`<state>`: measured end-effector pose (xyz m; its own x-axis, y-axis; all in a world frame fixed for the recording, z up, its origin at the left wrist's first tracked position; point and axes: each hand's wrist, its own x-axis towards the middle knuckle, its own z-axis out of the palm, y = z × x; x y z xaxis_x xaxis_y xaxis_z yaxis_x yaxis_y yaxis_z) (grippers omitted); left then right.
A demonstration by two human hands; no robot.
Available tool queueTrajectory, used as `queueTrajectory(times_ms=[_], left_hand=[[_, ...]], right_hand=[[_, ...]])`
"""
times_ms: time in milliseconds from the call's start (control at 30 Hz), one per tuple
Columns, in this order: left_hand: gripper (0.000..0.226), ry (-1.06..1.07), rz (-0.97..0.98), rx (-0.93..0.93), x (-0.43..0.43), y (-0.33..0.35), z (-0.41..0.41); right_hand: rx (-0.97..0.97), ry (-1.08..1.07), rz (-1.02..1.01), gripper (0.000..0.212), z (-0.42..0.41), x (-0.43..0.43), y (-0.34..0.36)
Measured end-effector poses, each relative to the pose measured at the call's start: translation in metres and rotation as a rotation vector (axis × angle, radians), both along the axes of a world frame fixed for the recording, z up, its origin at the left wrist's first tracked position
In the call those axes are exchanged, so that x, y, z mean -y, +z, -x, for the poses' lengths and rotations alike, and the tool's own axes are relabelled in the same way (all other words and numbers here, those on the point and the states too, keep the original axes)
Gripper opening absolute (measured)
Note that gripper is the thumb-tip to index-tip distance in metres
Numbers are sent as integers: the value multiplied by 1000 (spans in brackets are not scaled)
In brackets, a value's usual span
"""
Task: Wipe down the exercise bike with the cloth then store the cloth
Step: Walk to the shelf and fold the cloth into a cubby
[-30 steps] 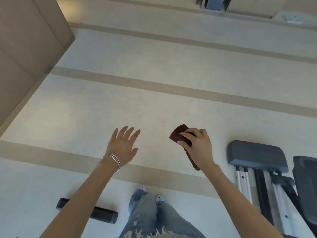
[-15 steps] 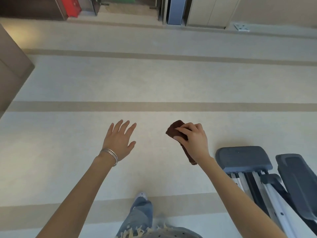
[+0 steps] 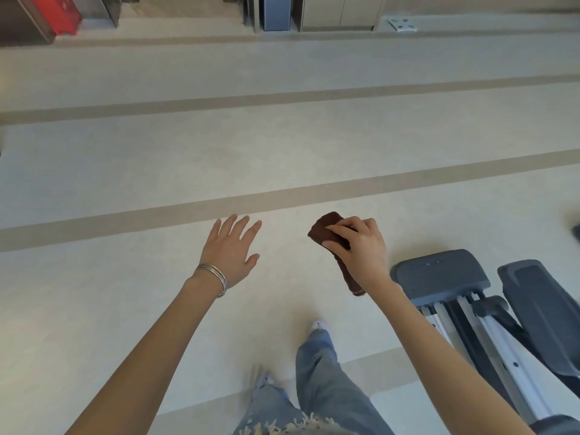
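Observation:
A dark brown cloth (image 3: 326, 229) is bunched in my right hand (image 3: 361, 249), which is shut on it in mid-air; one end hangs down below my wrist. My left hand (image 3: 230, 249) is held out flat with spread fingers and holds nothing; silver bangles circle its wrist. The exercise machine (image 3: 445, 277), with a grey plastic end cap, silver rails and a dark pedal, lies low at the lower right, just right of my right forearm.
Pale floor (image 3: 282, 152) with tan stripes stretches ahead. At the far top stand a red box (image 3: 61, 12), a blue-grey panel (image 3: 276, 11) and beige cabinet doors (image 3: 339, 9). My jeans and shoes (image 3: 317, 328) show at the bottom centre.
The view has lifted and turned, bringing the far wall with the red box into sight and losing the wooden block at left. Both hands keep their pose; my legs step forward.

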<state>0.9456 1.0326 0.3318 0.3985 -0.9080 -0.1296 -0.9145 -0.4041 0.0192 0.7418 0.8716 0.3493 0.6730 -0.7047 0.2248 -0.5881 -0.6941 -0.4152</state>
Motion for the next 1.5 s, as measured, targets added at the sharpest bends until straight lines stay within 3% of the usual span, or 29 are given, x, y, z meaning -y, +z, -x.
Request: queueTrajectory(times_ms=[867, 1500], left_hand=[[63, -16, 34, -20, 304, 0, -65], [64, -223, 7, 31, 489, 17, -267]], right_hand=[[-5, 10, 11, 23, -76, 298, 5], [83, -155, 36, 22, -268, 449, 15]])
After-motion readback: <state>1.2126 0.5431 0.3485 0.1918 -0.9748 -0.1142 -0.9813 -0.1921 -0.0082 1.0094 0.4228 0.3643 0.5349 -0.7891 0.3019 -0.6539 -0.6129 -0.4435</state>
